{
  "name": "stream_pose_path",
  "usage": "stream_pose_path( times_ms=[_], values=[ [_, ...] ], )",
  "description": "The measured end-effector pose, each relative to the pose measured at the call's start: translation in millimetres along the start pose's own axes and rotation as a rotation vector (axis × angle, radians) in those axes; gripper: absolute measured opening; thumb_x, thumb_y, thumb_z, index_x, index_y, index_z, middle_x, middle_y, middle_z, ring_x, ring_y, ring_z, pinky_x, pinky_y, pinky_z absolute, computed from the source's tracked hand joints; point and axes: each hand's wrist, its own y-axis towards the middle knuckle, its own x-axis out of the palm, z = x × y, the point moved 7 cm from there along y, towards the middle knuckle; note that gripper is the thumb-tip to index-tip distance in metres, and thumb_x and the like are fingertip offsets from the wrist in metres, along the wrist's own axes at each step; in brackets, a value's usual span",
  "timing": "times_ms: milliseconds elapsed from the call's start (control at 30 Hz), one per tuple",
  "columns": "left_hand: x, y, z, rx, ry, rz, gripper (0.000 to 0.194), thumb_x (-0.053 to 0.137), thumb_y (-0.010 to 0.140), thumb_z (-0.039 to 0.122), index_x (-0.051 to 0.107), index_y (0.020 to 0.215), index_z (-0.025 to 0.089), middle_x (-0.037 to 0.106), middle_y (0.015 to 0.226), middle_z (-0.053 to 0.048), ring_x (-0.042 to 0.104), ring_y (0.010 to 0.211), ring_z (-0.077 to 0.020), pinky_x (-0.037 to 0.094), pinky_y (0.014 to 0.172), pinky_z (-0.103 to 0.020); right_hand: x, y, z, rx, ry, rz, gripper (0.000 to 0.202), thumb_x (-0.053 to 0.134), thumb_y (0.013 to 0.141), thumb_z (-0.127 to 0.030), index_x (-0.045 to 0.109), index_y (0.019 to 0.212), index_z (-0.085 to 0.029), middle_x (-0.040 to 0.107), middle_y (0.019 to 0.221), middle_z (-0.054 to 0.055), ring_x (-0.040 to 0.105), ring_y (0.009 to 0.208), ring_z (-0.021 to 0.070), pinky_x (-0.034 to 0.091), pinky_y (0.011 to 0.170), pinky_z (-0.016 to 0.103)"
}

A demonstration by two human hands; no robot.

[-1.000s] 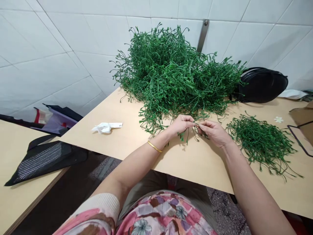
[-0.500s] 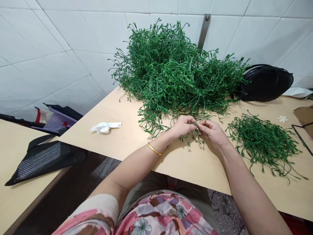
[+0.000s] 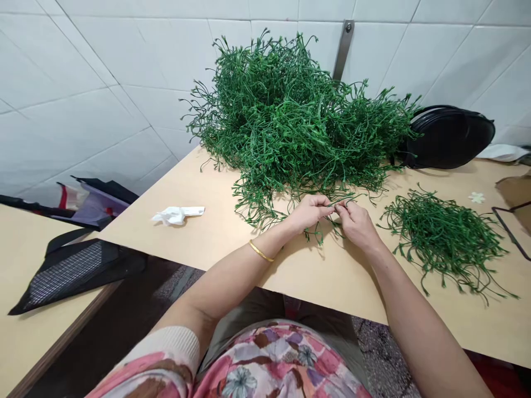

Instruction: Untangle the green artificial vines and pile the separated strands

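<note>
My left hand (image 3: 312, 213) and my right hand (image 3: 355, 222) meet at the front edge of a large heap of green plastic stems (image 3: 286, 121). Both are closed, thumbs against fingers, pinching thin green stems (image 3: 332, 205) between them. Parts of these stems are hidden by the fingers. Loose stem ends hang below and between my hands, just over the table. To the right of my right hand lies a smaller, flatter pile of the same green stems (image 3: 446, 237).
The wooden table (image 3: 232, 243) also bears a crumpled white tissue (image 3: 174, 215) at left, a black pouch (image 3: 450, 138) at back right and a small white flower piece (image 3: 477, 197). A black mesh item (image 3: 68, 271) lies on another table at left.
My right hand has turned slightly and its fingers are more tightly closed beside my left fingertips. The stems between my hands have shifted a little. The whole view has moved slightly.
</note>
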Motion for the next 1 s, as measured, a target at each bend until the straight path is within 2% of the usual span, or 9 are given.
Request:
stream_pose_path(
  times_ms=[167,267,367,533,633,700,800,900,1000],
  values=[
    [-10.0,2.3,-0.9,-0.068,-0.075,-0.002,0.021,0.067,0.061,0.030,0.052,0.060,0.015,0.037,0.048,0.007,0.027,0.041,-0.0029,0.016,0.044,-0.021,3.3,-1.2,-11.2,-0.139,-0.050,-0.051,0.026,0.036,0.085,-0.037,0.050,0.069,-0.021,0.060,0.068,0.007,0.052,0.061,0.0176,0.038,0.063,0.030],
    [-6.0,3.0,-5.1,-0.096,-0.109,-0.045,0.024,0.069,0.059,0.031,0.050,0.059,0.015,0.036,0.048,0.007,0.027,0.041,-0.0029,0.017,0.043,-0.021,2.8,0.2,-5.6,-0.105,0.029,-0.048,0.028,0.037,0.085,-0.038,0.050,0.066,-0.021,0.060,0.067,0.007,0.054,0.062,0.0177,0.039,0.062,0.029],
    [0.9,-1.3,-7.4,-0.078,-0.115,-0.045,0.026,0.068,0.059,0.031,0.047,0.056,0.016,0.035,0.047,0.007,0.028,0.042,-0.0029,0.017,0.043,-0.020,-2.0,4.7,11.1,-0.001,0.055,0.018,0.025,0.041,0.081,-0.034,0.050,0.063,-0.021,0.060,0.067,0.006,0.054,0.065,0.0181,0.039,0.062,0.029],
    [5.7,-15.8,-11.3,-0.096,-0.114,-0.120,0.029,0.070,0.061,0.033,0.047,0.056,0.015,0.035,0.047,0.007,0.026,0.041,-0.0022,0.015,0.042,-0.020,-19.3,8.2,28.7,0.131,0.059,0.131,0.021,0.041,0.082,-0.033,0.049,0.066,-0.022,0.049,0.056,-0.001,0.045,0.055,0.0146,0.034,0.055,0.027],
    [-7.8,-17.8,-13.0,-0.126,-0.207,-0.024,0.031,0.072,0.060,0.036,0.050,0.062,0.015,0.039,0.050,0.007,0.028,0.041,-0.0019,0.015,0.041,-0.019,-30.3,8.6,21.3,0.086,0.052,0.204,0.022,0.041,0.085,-0.033,0.050,0.069,-0.021,0.050,0.059,0.000,0.046,0.058,0.0145,0.035,0.056,0.027],
    [-13.0,-17.3,-11.5,-0.133,-0.221,0.007,0.030,0.073,0.060,0.035,0.051,0.065,0.015,0.042,0.052,0.006,0.033,0.043,-0.0026,0.018,0.041,-0.017,-43.0,7.2,18.7,0.060,0.059,0.347,0.020,0.043,0.084,-0.033,0.049,0.069,-0.021,0.053,0.065,0.000,0.050,0.062,0.0147,0.037,0.059,0.028],
    [-14.7,-16.7,-5.8,-0.130,-0.175,0.025,0.028,0.072,0.061,0.034,0.051,0.065,0.015,0.042,0.053,0.006,0.036,0.045,-0.0039,0.027,0.043,-0.017,-60.2,2.1,25.5,0.081,0.237,0.543,0.017,0.049,0.082,-0.036,0.050,0.075,-0.020,0.055,0.071,0.000,0.053,0.061,0.0135,0.042,0.059,0.028],
    [-15.3,-15.3,3.8,-0.084,-0.179,0.070,0.031,0.073,0.060,0.036,0.049,0.062,0.016,0.042,0.054,0.006,0.036,0.046,-0.0041,0.032,0.045,-0.019,-69.2,-3.3,27.9,0.086,0.449,0.585,0.022,0.057,0.078,-0.040,0.050,0.078,-0.020,0.056,0.070,-0.001,0.053,0.055,0.0118,0.045,0.056,0.028],
    [-15.6,-11.6,9.3,-0.073,-0.191,0.114,0.035,0.074,0.058,0.038,0.046,0.059,0.016,0.040,0.053,0.006,0.035,0.047,-0.0038,0.031,0.046,-0.019,-87.8,-12.0,18.7,0.022,0.328,0.608,0.021,0.060,0.076,-0.039,0.052,0.077,-0.020,0.054,0.066,-0.002,0.051,0.055,0.0121,0.043,0.055,0.028]
  ],
)
